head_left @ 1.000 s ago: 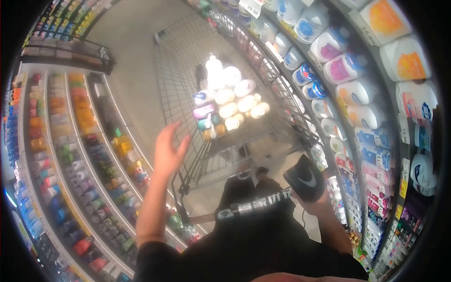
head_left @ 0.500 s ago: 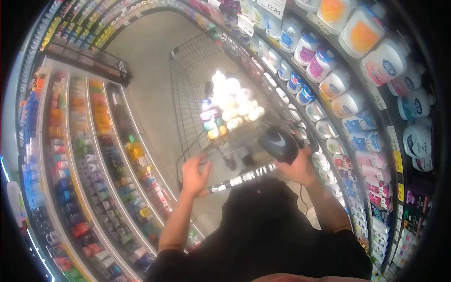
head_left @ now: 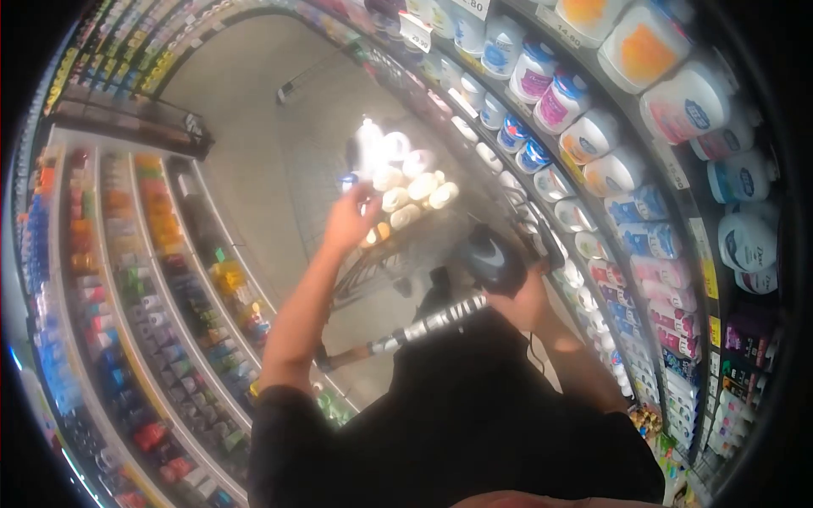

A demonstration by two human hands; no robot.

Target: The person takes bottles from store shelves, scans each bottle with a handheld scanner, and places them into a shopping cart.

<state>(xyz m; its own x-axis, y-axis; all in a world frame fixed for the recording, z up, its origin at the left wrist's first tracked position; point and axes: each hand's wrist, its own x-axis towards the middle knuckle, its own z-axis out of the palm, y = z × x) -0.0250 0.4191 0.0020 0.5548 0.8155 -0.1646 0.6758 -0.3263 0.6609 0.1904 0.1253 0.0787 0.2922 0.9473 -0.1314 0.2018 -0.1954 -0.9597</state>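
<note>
My left hand (head_left: pixel 349 222) is stretched forward over the shopping cart, its fingers curled round a bottle at the left side of a glare-lit cluster of pale bottles (head_left: pixel 408 199). The fingers partly hide this bottle. My right hand (head_left: pixel 523 298) is closed at the right end of the cart's handle (head_left: pixel 423 328), which has a black and white pattern. Just ahead of that hand sits a black rounded item (head_left: pixel 493 261) with a pale curved mark. The wire cart (head_left: pixel 292 83) surrounds the bottles, and its mesh is blurred.
Close on my right, a shelf holds large white pump bottles (head_left: pixel 686 106) and pouches (head_left: pixel 648 241), with price tags (head_left: pixel 415 32) along the edges. To my left, long shelves (head_left: pixel 110 254) carry rows of colourful small packages. Grey floor (head_left: pixel 241 85) runs between them.
My left hand has left the area by the handle's left end and reached forward to the bottles. The right hand stays at the handle. The whole view has shifted slightly.
</note>
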